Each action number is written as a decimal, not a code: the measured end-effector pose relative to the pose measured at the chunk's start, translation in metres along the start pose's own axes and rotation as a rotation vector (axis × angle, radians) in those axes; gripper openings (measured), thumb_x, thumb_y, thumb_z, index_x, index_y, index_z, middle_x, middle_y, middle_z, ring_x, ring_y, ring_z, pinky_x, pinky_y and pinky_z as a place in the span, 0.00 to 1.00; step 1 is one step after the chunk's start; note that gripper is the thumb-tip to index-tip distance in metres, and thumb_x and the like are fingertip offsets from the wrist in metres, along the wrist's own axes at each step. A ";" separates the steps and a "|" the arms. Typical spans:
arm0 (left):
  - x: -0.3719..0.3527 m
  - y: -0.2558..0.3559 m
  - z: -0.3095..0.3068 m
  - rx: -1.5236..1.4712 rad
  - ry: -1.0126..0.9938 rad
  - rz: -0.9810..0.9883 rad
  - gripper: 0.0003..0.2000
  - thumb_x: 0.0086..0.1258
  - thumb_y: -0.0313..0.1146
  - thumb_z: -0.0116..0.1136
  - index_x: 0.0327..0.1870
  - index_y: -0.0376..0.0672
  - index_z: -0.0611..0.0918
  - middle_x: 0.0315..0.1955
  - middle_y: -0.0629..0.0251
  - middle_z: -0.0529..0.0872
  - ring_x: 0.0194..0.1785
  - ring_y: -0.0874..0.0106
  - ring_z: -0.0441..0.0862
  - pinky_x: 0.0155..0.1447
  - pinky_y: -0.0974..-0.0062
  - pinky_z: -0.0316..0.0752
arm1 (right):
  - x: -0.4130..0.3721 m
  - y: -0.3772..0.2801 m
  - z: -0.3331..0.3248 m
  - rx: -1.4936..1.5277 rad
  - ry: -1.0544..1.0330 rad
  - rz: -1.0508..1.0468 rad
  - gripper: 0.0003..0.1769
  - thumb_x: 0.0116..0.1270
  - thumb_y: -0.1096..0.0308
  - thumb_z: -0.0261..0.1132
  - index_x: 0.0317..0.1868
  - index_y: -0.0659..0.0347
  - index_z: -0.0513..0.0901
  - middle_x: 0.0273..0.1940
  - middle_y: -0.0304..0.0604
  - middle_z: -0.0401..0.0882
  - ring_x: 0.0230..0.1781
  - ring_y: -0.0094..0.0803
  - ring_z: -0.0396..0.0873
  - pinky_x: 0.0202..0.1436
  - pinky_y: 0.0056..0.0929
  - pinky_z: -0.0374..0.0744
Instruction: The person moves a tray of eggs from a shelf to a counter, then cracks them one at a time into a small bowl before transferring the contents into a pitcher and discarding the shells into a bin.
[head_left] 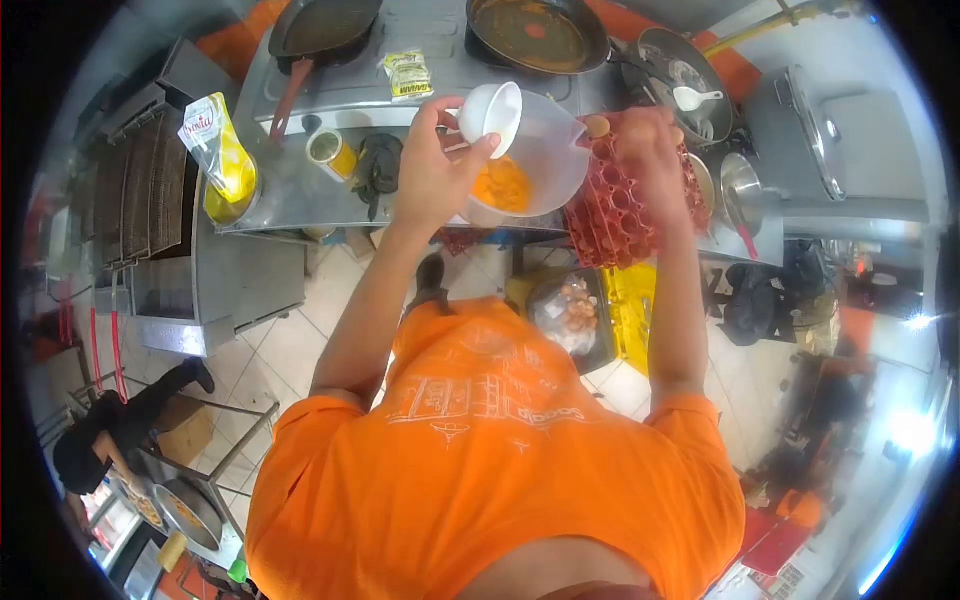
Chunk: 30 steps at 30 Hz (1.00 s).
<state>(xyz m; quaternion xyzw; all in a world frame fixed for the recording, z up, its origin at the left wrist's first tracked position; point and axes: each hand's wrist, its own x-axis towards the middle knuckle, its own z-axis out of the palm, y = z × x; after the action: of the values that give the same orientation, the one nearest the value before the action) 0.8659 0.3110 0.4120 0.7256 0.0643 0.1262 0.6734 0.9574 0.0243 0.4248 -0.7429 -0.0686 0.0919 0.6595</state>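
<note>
A small white bowl [491, 115] is in my left hand [440, 165], tilted over the left side of a large translucent bowl [555, 160]. Orange-yellow egg-like contents [503, 186] lie in the large bowl. My right hand [648, 140] is over a stack of red egg trays [615, 215], near the back; its fingers are smeared by motion, and what they hold, if anything, cannot be made out. A brown egg [598, 126] sits at the tray's back left corner.
Behind are two dark pans [325, 25] [538, 35] and a yellow packet [408, 75]. An open can [331, 153] and a yellow pouch [222, 150] stand left. Right are a metal bowl [740, 190] and a white ladle [695, 98]. A person [95, 440] works at lower left.
</note>
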 end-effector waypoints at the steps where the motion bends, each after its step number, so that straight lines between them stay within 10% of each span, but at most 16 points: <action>1: 0.001 -0.003 0.001 -0.018 -0.007 -0.007 0.29 0.65 0.34 0.72 0.63 0.38 0.70 0.50 0.58 0.77 0.52 0.68 0.84 0.54 0.71 0.83 | -0.021 -0.009 0.020 -0.156 -0.062 0.046 0.21 0.73 0.69 0.62 0.64 0.62 0.70 0.47 0.43 0.79 0.42 0.27 0.79 0.49 0.28 0.79; 3: 0.002 -0.005 0.002 -0.034 -0.017 -0.013 0.29 0.66 0.36 0.72 0.64 0.38 0.70 0.50 0.58 0.77 0.51 0.68 0.84 0.53 0.72 0.83 | -0.052 -0.005 0.052 -0.622 -0.011 -0.503 0.24 0.69 0.68 0.68 0.61 0.61 0.71 0.47 0.45 0.80 0.40 0.33 0.81 0.46 0.32 0.81; 6: 0.003 -0.008 0.005 -0.049 -0.050 -0.031 0.29 0.67 0.36 0.71 0.64 0.38 0.70 0.49 0.60 0.76 0.49 0.69 0.85 0.50 0.74 0.82 | -0.077 0.008 0.071 -0.825 -0.028 -0.592 0.21 0.68 0.69 0.68 0.58 0.61 0.73 0.46 0.52 0.81 0.40 0.41 0.85 0.41 0.36 0.82; 10: 0.000 -0.011 0.013 -0.078 -0.095 -0.085 0.27 0.69 0.36 0.70 0.63 0.38 0.70 0.48 0.61 0.76 0.48 0.70 0.85 0.50 0.76 0.81 | -0.083 0.017 0.078 -0.930 -0.083 -0.460 0.19 0.70 0.68 0.67 0.58 0.61 0.74 0.42 0.50 0.80 0.38 0.37 0.84 0.38 0.36 0.81; 16: -0.002 -0.023 0.043 -0.323 -0.277 -0.280 0.26 0.73 0.37 0.65 0.64 0.37 0.68 0.52 0.58 0.78 0.52 0.68 0.84 0.56 0.72 0.84 | -0.067 -0.019 0.051 0.089 -0.071 0.086 0.23 0.72 0.68 0.65 0.63 0.59 0.70 0.50 0.41 0.78 0.43 0.32 0.79 0.48 0.32 0.80; 19: -0.008 -0.011 0.062 -0.483 -0.385 -0.401 0.25 0.75 0.37 0.63 0.66 0.37 0.67 0.56 0.56 0.78 0.53 0.67 0.84 0.57 0.70 0.85 | -0.057 -0.045 0.044 -0.277 -0.104 -0.149 0.21 0.73 0.68 0.64 0.62 0.63 0.69 0.55 0.47 0.77 0.56 0.34 0.77 0.60 0.35 0.76; 30: -0.013 -0.006 0.093 -0.631 -0.498 -0.446 0.23 0.78 0.38 0.57 0.66 0.37 0.66 0.56 0.57 0.78 0.53 0.68 0.84 0.57 0.69 0.85 | -0.053 -0.087 0.032 -0.826 -0.065 -0.360 0.21 0.76 0.57 0.62 0.56 0.65 0.70 0.53 0.56 0.82 0.53 0.53 0.82 0.54 0.43 0.79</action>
<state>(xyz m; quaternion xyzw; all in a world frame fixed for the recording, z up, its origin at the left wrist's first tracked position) 0.8792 0.2187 0.3990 0.4616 0.0135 -0.1870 0.8670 0.9007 0.0537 0.5099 -0.9168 -0.2482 -0.0361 0.3107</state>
